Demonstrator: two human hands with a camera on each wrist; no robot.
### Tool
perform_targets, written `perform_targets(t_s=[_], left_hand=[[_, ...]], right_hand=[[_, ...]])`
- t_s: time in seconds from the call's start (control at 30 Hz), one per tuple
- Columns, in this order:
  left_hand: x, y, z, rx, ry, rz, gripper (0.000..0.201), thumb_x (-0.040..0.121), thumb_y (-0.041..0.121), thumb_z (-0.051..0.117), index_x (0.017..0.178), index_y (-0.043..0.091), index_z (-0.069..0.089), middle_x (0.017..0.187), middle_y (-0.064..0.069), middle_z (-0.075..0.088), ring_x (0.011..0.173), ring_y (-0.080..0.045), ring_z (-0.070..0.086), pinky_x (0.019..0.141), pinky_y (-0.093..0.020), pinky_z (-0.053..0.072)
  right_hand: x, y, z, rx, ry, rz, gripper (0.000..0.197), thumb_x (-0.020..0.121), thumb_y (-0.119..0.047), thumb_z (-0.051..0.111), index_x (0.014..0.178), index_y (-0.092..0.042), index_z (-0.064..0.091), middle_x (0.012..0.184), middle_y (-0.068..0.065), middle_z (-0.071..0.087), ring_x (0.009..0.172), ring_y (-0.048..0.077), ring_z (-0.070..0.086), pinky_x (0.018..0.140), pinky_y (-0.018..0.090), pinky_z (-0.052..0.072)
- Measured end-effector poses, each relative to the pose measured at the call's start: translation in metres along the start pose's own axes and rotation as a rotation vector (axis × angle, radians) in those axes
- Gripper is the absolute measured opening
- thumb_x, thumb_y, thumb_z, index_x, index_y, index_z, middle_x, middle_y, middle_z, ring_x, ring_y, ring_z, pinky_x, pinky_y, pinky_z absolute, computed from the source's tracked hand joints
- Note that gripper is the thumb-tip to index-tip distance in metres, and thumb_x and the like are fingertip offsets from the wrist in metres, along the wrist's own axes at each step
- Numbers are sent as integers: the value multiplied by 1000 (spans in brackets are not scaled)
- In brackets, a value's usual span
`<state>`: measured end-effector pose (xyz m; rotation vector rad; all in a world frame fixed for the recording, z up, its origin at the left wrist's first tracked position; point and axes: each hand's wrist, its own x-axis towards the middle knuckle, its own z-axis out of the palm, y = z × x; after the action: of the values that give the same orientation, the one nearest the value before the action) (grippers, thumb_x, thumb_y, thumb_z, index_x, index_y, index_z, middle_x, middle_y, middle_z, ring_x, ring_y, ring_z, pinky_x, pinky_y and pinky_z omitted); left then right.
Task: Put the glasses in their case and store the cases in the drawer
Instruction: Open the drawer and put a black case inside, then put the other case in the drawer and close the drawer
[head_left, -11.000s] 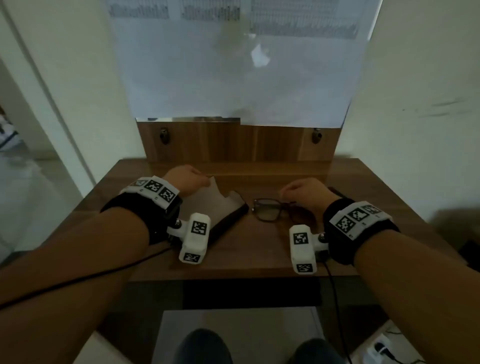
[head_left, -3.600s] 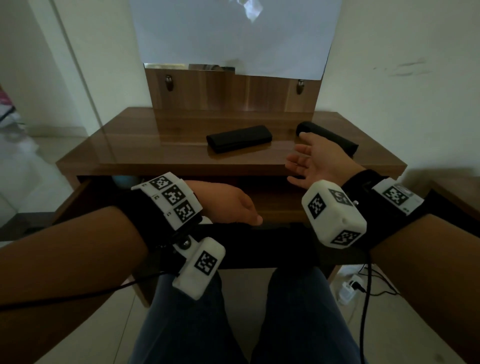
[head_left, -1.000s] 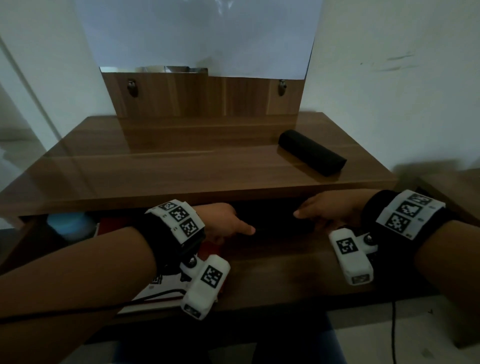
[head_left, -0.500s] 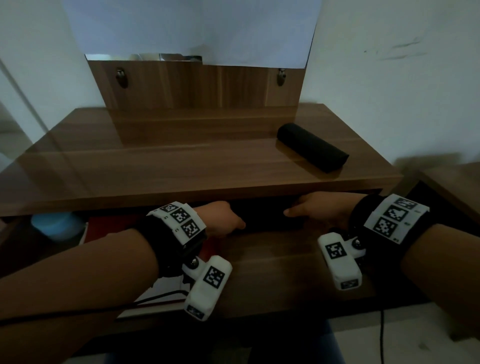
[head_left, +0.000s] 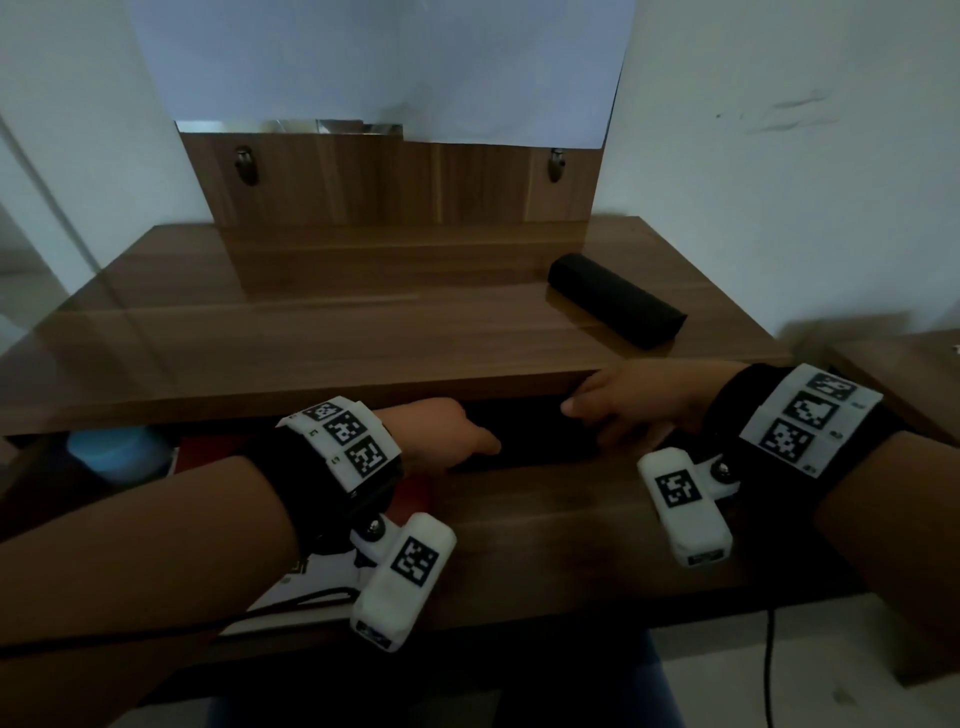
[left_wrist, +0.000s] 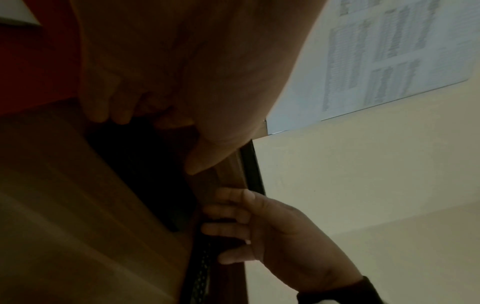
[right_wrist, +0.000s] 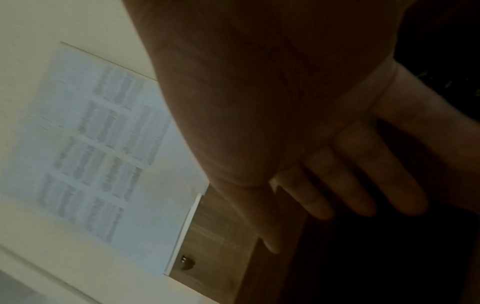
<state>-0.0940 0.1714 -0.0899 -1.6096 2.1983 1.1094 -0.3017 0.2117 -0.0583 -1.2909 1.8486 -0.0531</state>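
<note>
Both hands are reaching into the open drawer (head_left: 571, 525) under the bench (head_left: 363, 332). Left hand (head_left: 441, 431) is lying palm-down over the drawer's far part, fingers partly curled, thumb sticking out toward the right; wrist view is showing the fingertips (left_wrist: 114, 115) bent down at the edge of a dark flat case (head_left: 524, 441), touching or nearly so, too dark to tell whether they are gripping it. Right hand (head_left: 639, 410) is hovering at the right end of the same dark case, fingers (right_wrist: 363, 174) extended and relaxed, slightly spread, not wrapping anything, thumb pointing left along the bench's near edge.

Dark case is sitting inside the drawer, at its far side, between the two hands, mostly in shadow. Second case (head_left: 615, 306), black, matte, rounded oblong shape, is lying on the far right of the bench top, angled, well apart from both hands. Glasses are not showing anywhere.

Bench is glossy brown wood-grain with a wooden back panel (head_left: 395, 182) carrying two small dark knobs. Drawer front is the same wood. Left part of the drawer is holding a pale blue rounded thing (head_left: 114, 452), something red (head_left: 208, 447), and white printed paper (head_left: 311, 582).

Both wrists are wearing black bands with white marker blocks.
</note>
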Motion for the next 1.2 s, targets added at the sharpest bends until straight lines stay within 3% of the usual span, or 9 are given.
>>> perform_targets(t_s=[0.07, 0.13, 0.3, 0.4, 0.5, 0.63, 0.83, 1.0, 1.2], left_hand=[[-9, 7, -4, -12, 25, 39, 40, 93, 38, 53, 127, 18, 60, 128, -8, 59, 116, -26, 57, 99, -37, 46], [-16, 15, -10, -93, -12, 72, 46, 91, 44, 54, 131, 21, 59, 136, -2, 56, 123, -23, 52, 108, -39, 39], [-16, 30, -22, -475, -17, 190, 30, 94, 33, 53, 120, 23, 62, 118, 3, 67, 109, -11, 61, 99, -34, 46], [-11, 35, -24, -646, 51, 236, 18, 94, 30, 53, 107, 24, 65, 103, 5, 69, 99, -10, 64, 94, -32, 46], [-6, 39, -24, -756, 64, 257, 17, 94, 27, 54, 104, 21, 66, 99, 2, 68, 93, -13, 65, 92, -32, 46], [-4, 45, -20, -821, 61, 270, 19, 95, 25, 53, 107, 17, 65, 96, 1, 66, 87, -12, 64, 86, -29, 46], [-2, 47, -17, -864, 65, 287, 22, 96, 21, 51, 113, 14, 64, 92, 1, 66, 84, -11, 64, 81, -26, 49], [-3, 48, -18, -939, 93, 296, 21, 96, 20, 52, 113, 13, 62, 96, -1, 64, 87, -12, 65, 81, -27, 51], [-5, 47, -21, -1059, 123, 284, 28, 95, 21, 53, 121, 11, 57, 108, -5, 63, 99, -17, 67, 85, -29, 52]], right_hand=[[-7, -5, -6, 50, 18, -46, 46, 94, -42, 51, 135, -21, 49, 127, 3, 62, 107, 19, 63, 88, 41, 53], [-10, -8, -12, 92, 96, -100, 40, 94, -42, 51, 128, -20, 55, 113, -1, 68, 98, 15, 66, 82, 37, 52], [-7, -2, -28, 205, 520, -233, 21, 89, -32, 60, 100, -16, 67, 91, 2, 68, 73, 11, 62, 67, 25, 49], [4, 12, -39, 197, 683, -209, 35, 84, -30, 68, 114, -15, 60, 106, 4, 60, 75, 10, 56, 60, 21, 46], [18, 29, -49, 141, 758, -120, 69, 72, -42, 76, 130, -15, 50, 126, 12, 56, 106, 26, 59, 87, 39, 52], [31, 41, -52, 103, 756, -14, 93, 61, -55, 78, 137, -12, 44, 136, 17, 47, 120, 34, 51, 98, 48, 47], [33, 42, -51, 92, 724, 9, 70, 71, -44, 76, 124, -6, 51, 122, 18, 55, 102, 32, 59, 86, 43, 53], [30, 43, -49, 163, 726, -40, 63, 76, -36, 75, 124, -4, 50, 118, 15, 57, 90, 23, 56, 69, 32, 44], [25, 41, -40, 551, 748, -220, 60, 76, -31, 75, 124, -11, 45, 112, 10, 62, 93, 22, 68, 81, 36, 56]])
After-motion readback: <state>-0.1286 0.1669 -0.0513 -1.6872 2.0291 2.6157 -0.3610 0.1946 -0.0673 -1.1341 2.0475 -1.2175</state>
